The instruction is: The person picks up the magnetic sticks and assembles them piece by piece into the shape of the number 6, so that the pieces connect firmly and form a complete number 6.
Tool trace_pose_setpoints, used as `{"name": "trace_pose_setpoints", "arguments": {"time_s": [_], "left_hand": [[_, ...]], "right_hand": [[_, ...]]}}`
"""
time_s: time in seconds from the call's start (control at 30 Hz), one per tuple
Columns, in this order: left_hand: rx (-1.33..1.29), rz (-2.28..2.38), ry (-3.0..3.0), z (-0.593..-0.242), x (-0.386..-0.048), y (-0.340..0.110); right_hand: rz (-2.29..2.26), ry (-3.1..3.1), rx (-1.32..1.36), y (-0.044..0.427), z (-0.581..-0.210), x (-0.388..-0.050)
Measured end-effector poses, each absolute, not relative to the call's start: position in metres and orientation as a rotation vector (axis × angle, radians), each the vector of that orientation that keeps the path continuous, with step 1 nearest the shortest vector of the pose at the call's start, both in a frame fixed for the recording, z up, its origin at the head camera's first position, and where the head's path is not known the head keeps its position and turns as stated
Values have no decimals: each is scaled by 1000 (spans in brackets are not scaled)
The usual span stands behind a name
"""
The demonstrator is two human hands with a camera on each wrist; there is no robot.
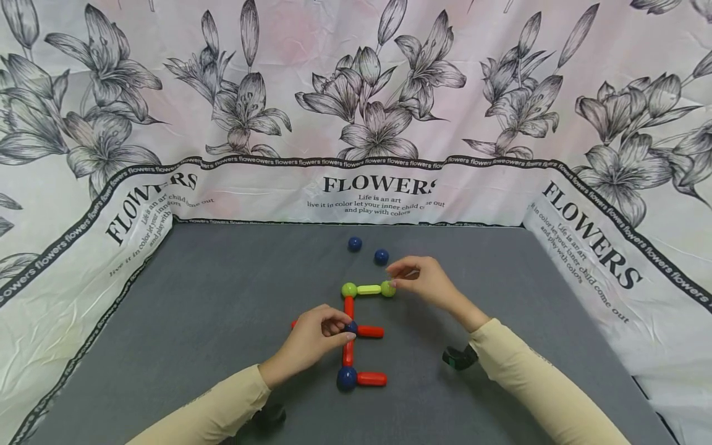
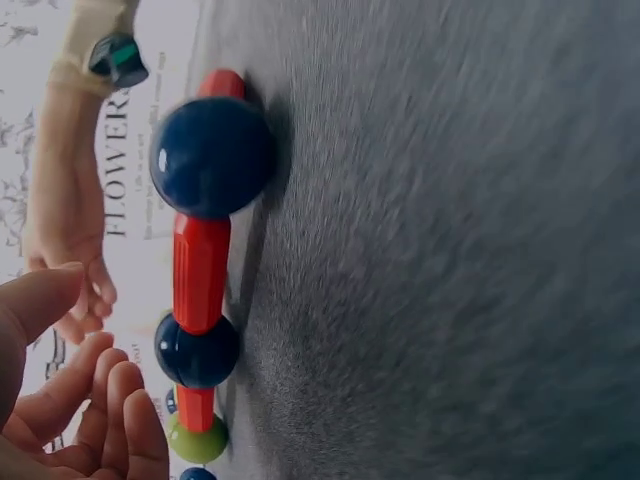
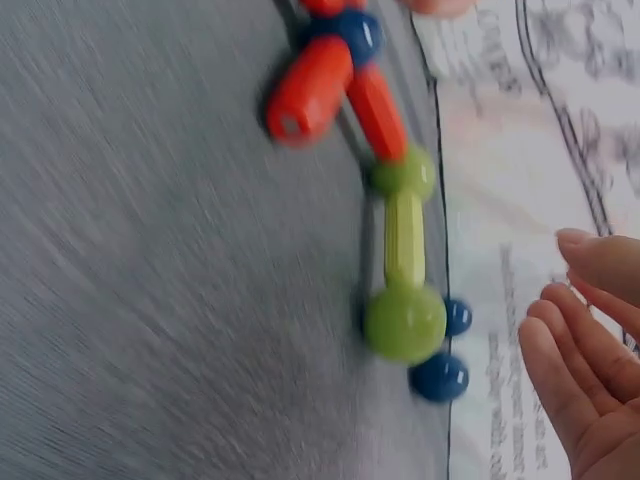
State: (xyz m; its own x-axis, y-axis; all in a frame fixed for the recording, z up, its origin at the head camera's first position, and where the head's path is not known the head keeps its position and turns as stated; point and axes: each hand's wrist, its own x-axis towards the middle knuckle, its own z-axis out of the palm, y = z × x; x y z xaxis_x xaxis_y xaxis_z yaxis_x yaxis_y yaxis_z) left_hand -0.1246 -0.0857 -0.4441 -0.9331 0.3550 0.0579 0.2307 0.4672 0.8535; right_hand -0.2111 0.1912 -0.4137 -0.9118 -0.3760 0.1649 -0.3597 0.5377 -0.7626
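sleeves (image 1: pixel 547 383), green ball (image 1: pixel 387 289), blue balls (image 1: pixel 381 257) beyond

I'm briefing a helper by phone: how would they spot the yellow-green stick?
On the grey table, find the ball-and-stick figure. At its far end, the yellow-green stick lies between two green balls. Its colour sets it apart: the other visible sticks are red.

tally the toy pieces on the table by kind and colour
Glossy blue balls: 4
Glossy green balls: 2
Yellow-green faceted rod: 1
Glossy red rods: 4
Red piece mostly hidden behind the left hand: 1
Total: 12
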Motion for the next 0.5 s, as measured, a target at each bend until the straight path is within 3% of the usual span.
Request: {"name": "trace_pose_setpoints", "arguments": {"time_s": [0.5], "left_hand": [[644,1293,2666,-454,-154,-66]], "right_hand": [[-1413,2682,-352,196,-432,-285]]}}
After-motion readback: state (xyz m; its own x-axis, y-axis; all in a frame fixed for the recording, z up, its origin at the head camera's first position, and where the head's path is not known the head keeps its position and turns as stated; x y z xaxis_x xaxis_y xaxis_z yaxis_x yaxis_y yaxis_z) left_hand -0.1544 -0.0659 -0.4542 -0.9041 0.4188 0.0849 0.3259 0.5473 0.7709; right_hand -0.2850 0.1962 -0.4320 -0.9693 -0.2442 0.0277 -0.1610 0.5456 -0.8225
